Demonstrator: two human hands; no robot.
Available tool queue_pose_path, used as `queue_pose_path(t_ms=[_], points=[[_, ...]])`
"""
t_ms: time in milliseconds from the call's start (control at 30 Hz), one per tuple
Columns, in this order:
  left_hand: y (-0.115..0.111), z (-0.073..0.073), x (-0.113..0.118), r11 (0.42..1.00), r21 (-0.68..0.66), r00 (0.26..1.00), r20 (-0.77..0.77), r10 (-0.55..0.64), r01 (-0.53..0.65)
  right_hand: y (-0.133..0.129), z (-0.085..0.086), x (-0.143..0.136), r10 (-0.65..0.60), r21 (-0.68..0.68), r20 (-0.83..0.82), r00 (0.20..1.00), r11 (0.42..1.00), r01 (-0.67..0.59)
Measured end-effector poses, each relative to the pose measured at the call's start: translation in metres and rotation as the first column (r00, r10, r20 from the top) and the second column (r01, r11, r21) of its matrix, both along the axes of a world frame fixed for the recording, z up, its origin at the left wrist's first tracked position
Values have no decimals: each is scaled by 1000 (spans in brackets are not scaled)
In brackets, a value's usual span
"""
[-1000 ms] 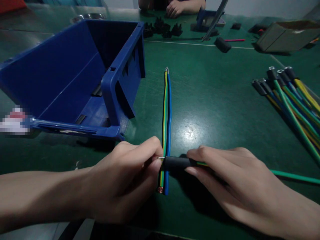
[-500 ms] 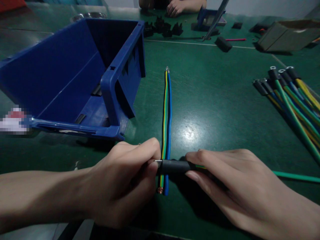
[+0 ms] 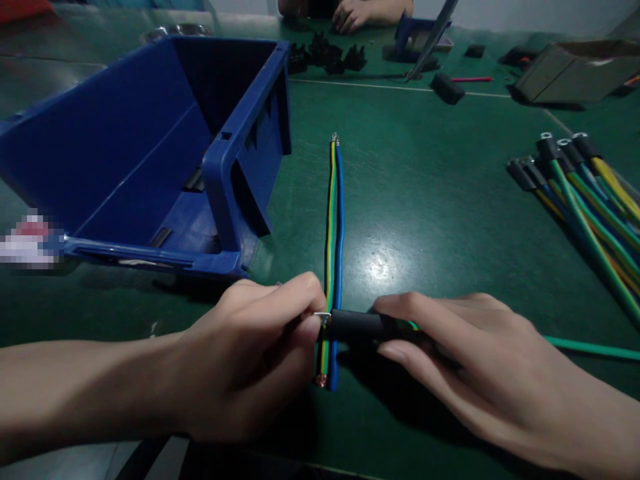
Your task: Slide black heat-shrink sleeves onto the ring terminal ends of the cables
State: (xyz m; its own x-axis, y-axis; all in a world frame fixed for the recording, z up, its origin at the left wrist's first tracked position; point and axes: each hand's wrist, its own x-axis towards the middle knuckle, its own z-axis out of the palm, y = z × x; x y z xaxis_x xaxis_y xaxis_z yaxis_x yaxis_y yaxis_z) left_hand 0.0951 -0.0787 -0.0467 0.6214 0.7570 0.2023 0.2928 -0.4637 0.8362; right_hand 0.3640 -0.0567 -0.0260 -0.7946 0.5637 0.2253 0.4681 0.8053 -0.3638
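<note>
My left hand (image 3: 270, 347) pinches a small silvery metal terminal (image 3: 323, 315) between thumb and forefinger. Just right of it is a black sleeve (image 3: 357, 325), its right end between the thumb and fingers of my right hand (image 3: 465, 353). A green wire (image 3: 590, 347) emerges beyond my right wrist. Under the sleeve, a yellow-green wire (image 3: 330, 233) and a blue wire (image 3: 341, 233) lie side by side on the green table (image 3: 425, 200). Their far ends carry metal lugs; bare copper shows at the yellow-green wire's near end.
A blue bin (image 3: 125, 160) with some black pieces inside stands at the left. Several sleeved wires (image 3: 595, 207) lie at the right. Farther back are black parts (image 3: 327, 53), a grey block (image 3: 447, 89), a box (image 3: 575, 70) and a person's hand (image 3: 350, 15).
The black sleeve has shifted slightly right and up, exposing more of the metal terminal at my left fingertips. Both hands have moved a little.
</note>
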Motion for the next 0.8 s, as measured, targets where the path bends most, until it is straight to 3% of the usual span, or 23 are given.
queue_pose_path(t_ms=[100,300,800], points=[[-1,1,0,998,48,999,-16,29,-28,0,2,2,-29,38,-9,1000,999,29],[2,3,2,987,147,995,-57,75,-66,1,5,4,-95,-9,-93,991,995,95],[4,9,3,998,44,996,-70,51,-48,-2,6,8,-201,-108,-193,960,977,183]])
